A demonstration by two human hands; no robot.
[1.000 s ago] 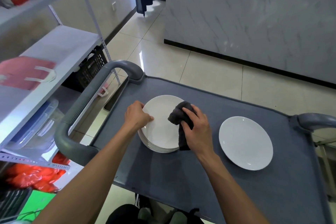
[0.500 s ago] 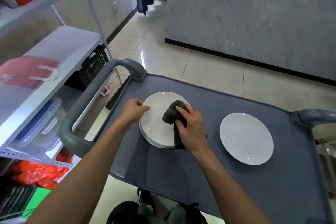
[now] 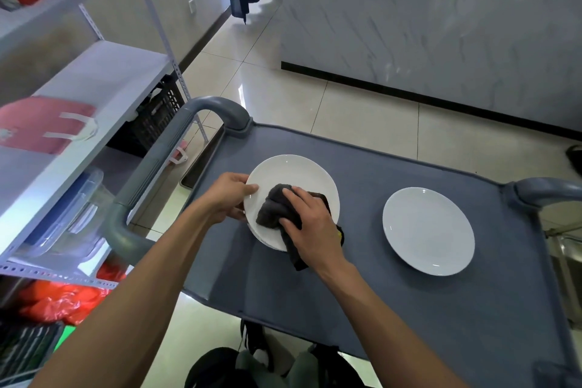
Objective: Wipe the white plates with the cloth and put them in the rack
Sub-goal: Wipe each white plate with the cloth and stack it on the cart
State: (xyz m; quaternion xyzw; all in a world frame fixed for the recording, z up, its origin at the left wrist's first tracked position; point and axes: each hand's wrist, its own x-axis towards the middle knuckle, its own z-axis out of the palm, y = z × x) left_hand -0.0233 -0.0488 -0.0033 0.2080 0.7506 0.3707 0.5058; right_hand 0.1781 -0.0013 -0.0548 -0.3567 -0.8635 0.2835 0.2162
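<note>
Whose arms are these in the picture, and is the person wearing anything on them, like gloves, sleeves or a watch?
They belong to the person wearing the camera. Both forearms are bare right up to the bottom edge of the picture; no sleeves show. The left hand and the right hand wear no gloves, and no watch, ring or bracelet is visible on either wrist.

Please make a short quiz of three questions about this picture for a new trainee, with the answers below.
1. True or false: the right hand presses the dark cloth onto the top plate of the stack.
2. What does the left hand hold? A) the cart handle B) the rim of the top plate C) the single plate
3. Fill in: the single plate lies on the cart to the ____ of the stack.

Key: 1 true; 2 B; 3 right
</note>
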